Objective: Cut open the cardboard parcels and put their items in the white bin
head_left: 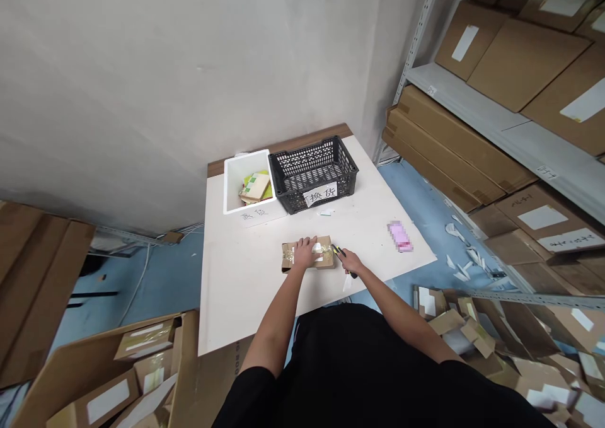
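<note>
A small cardboard box (325,261) with clear tape and a white label lies on the white table. My left hand (305,253) rests flat on top of it, fingers spread. In my right hand (350,262) is a yellow and black utility knife (338,250), its front end at the right end of the box. Whether the blade touches the tape is too small to tell. Below my right hand, a white scrap of paper (348,282) lies near the table's front edge.
Behind the box stand a white foam box (255,216) holding several packets and a black plastic crate (314,202) with a paper sign. A pink, blurred object (400,236) lies right. Shelves of cartons (472,144) flank the right; a large carton (189,333) of parcels is front left.
</note>
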`<action>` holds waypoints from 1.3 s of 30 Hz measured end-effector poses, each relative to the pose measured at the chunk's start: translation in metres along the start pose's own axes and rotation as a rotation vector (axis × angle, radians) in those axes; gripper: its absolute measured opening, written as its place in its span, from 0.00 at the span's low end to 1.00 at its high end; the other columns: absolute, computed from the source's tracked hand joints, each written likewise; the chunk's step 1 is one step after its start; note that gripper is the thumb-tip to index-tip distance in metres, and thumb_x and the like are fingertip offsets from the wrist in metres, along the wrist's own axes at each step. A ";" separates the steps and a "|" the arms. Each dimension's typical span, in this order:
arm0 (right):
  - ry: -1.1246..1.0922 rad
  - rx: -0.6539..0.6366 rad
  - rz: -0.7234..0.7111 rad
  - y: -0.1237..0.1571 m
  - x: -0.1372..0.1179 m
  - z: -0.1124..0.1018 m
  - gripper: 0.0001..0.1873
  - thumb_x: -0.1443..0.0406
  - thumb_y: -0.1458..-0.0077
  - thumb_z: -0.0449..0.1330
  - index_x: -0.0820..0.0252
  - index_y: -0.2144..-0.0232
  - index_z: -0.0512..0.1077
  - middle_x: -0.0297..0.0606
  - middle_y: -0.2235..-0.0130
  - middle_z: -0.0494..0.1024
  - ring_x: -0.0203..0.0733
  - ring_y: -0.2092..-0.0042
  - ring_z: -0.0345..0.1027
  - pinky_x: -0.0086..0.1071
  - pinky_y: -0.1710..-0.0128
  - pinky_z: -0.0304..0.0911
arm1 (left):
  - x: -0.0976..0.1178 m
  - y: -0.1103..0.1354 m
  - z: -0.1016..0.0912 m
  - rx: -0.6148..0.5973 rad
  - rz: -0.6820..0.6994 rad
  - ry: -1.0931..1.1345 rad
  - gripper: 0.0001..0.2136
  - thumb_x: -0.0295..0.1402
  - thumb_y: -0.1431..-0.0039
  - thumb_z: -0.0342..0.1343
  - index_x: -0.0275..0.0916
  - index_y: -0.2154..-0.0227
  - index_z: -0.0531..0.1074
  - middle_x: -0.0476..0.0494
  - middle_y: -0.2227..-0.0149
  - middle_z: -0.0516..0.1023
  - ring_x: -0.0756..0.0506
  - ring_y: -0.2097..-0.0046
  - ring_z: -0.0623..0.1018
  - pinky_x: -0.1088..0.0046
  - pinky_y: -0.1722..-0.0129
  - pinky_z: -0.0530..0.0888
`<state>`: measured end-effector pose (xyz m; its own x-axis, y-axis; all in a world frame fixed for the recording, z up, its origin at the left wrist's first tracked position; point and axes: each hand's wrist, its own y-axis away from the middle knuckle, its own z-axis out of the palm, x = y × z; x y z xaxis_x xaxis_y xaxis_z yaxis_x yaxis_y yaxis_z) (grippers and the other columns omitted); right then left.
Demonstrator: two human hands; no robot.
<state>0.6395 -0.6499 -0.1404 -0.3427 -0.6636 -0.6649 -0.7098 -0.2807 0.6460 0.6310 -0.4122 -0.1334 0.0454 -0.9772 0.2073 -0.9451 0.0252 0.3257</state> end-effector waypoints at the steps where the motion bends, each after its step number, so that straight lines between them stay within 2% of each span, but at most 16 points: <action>1: 0.043 0.004 -0.006 0.000 -0.003 -0.001 0.14 0.54 0.27 0.48 0.56 0.57 0.67 0.28 0.74 0.74 0.33 0.83 0.67 0.26 0.76 0.61 | 0.000 0.000 0.001 -0.005 -0.006 -0.003 0.36 0.55 0.36 0.56 0.49 0.29 0.58 0.37 0.31 0.64 0.31 0.30 0.59 0.53 0.31 0.55; 6: 0.259 0.053 -0.020 0.007 -0.016 0.003 0.17 0.53 0.27 0.48 0.59 0.53 0.70 0.40 0.65 0.81 0.36 0.81 0.70 0.30 0.72 0.64 | 0.000 0.000 0.003 -0.061 -0.044 -0.009 0.42 0.59 0.39 0.56 0.50 0.26 0.52 0.37 0.26 0.56 0.28 0.26 0.50 0.50 0.30 0.51; 9: 0.341 0.103 -0.019 0.012 -0.018 0.011 0.18 0.55 0.27 0.48 0.60 0.52 0.71 0.45 0.61 0.82 0.38 0.77 0.74 0.31 0.69 0.64 | 0.001 0.000 0.000 -0.082 -0.045 -0.020 0.44 0.61 0.40 0.55 0.49 0.26 0.51 0.37 0.25 0.54 0.28 0.25 0.50 0.50 0.29 0.51; 13: 0.330 0.091 -0.033 0.017 -0.011 0.014 0.18 0.52 0.28 0.51 0.59 0.53 0.71 0.42 0.65 0.82 0.39 0.76 0.74 0.30 0.69 0.64 | 0.001 0.001 -0.006 -0.082 -0.036 -0.047 0.43 0.60 0.39 0.53 0.49 0.26 0.49 0.37 0.25 0.53 0.28 0.26 0.51 0.49 0.30 0.52; 17: 0.111 0.020 0.002 0.017 0.012 0.006 0.22 0.46 0.30 0.51 0.57 0.56 0.71 0.34 0.73 0.79 0.38 0.77 0.74 0.29 0.69 0.65 | 0.003 0.006 -0.012 -0.085 -0.024 -0.061 0.40 0.57 0.36 0.50 0.50 0.26 0.49 0.36 0.27 0.57 0.29 0.27 0.54 0.51 0.32 0.55; 19: 0.020 0.083 0.090 0.015 0.029 0.003 0.23 0.46 0.29 0.49 0.57 0.56 0.71 0.36 0.69 0.81 0.40 0.71 0.78 0.28 0.66 0.67 | 0.003 0.011 -0.013 -0.067 -0.047 -0.066 0.37 0.56 0.34 0.49 0.50 0.26 0.51 0.35 0.30 0.63 0.30 0.31 0.60 0.50 0.33 0.57; 21: 0.014 0.184 0.185 0.012 0.045 0.000 0.21 0.48 0.29 0.49 0.58 0.56 0.72 0.42 0.61 0.83 0.44 0.61 0.80 0.30 0.62 0.68 | 0.002 0.018 -0.013 -0.043 -0.100 -0.071 0.34 0.54 0.32 0.47 0.50 0.27 0.53 0.35 0.35 0.68 0.30 0.35 0.65 0.48 0.35 0.58; 24: 0.054 0.274 0.211 0.005 0.059 -0.011 0.20 0.51 0.30 0.53 0.60 0.50 0.72 0.48 0.51 0.81 0.48 0.49 0.77 0.32 0.53 0.67 | 0.000 0.030 -0.012 -0.029 -0.153 -0.069 0.31 0.51 0.31 0.46 0.50 0.28 0.55 0.34 0.38 0.71 0.31 0.39 0.69 0.48 0.37 0.60; 26: 0.058 0.307 0.179 -0.001 0.057 -0.023 0.24 0.52 0.30 0.54 0.61 0.41 0.69 0.50 0.46 0.79 0.49 0.44 0.75 0.34 0.48 0.66 | 0.000 0.036 -0.011 -0.010 -0.155 -0.068 0.31 0.50 0.31 0.48 0.50 0.28 0.55 0.34 0.39 0.72 0.32 0.40 0.69 0.52 0.40 0.63; 29: 0.094 0.391 0.149 -0.008 0.039 -0.033 0.34 0.55 0.30 0.53 0.67 0.30 0.57 0.59 0.37 0.71 0.53 0.36 0.67 0.37 0.41 0.61 | 0.004 0.041 -0.006 0.036 -0.161 -0.095 0.31 0.48 0.31 0.49 0.49 0.28 0.54 0.34 0.40 0.71 0.32 0.41 0.69 0.53 0.41 0.65; 31: 0.110 0.404 0.104 -0.011 0.021 -0.023 0.35 0.55 0.30 0.52 0.66 0.28 0.54 0.58 0.34 0.67 0.53 0.34 0.63 0.37 0.38 0.59 | 0.008 0.041 -0.001 0.050 -0.156 -0.123 0.31 0.46 0.30 0.48 0.46 0.28 0.53 0.31 0.40 0.71 0.31 0.42 0.70 0.52 0.42 0.65; 35: 0.108 0.175 -0.134 -0.007 -0.007 0.028 0.32 0.52 0.31 0.55 0.54 0.29 0.61 0.45 0.37 0.74 0.49 0.37 0.68 0.35 0.38 0.62 | 0.010 0.040 0.009 0.055 -0.115 -0.138 0.31 0.44 0.28 0.45 0.35 0.27 0.53 0.21 0.42 0.70 0.27 0.42 0.72 0.47 0.43 0.67; 37: 0.131 0.166 -0.193 -0.003 -0.012 0.050 0.31 0.55 0.30 0.53 0.52 0.29 0.60 0.42 0.37 0.74 0.49 0.37 0.69 0.37 0.38 0.63 | 0.007 0.039 0.012 0.052 -0.082 -0.127 0.31 0.45 0.27 0.41 0.30 0.28 0.54 0.17 0.43 0.70 0.26 0.43 0.73 0.47 0.45 0.69; 39: 0.142 0.207 -0.217 0.000 -0.010 0.060 0.29 0.58 0.29 0.51 0.49 0.28 0.59 0.39 0.36 0.74 0.49 0.37 0.69 0.38 0.38 0.63 | 0.003 0.038 0.013 0.040 -0.050 -0.119 0.31 0.45 0.26 0.39 0.28 0.29 0.55 0.16 0.44 0.71 0.27 0.45 0.75 0.48 0.46 0.71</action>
<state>0.6063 -0.6017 -0.1564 -0.0903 -0.6980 -0.7103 -0.8718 -0.2894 0.3952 0.5907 -0.4172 -0.1327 0.0563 -0.9952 0.0805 -0.9549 -0.0301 0.2954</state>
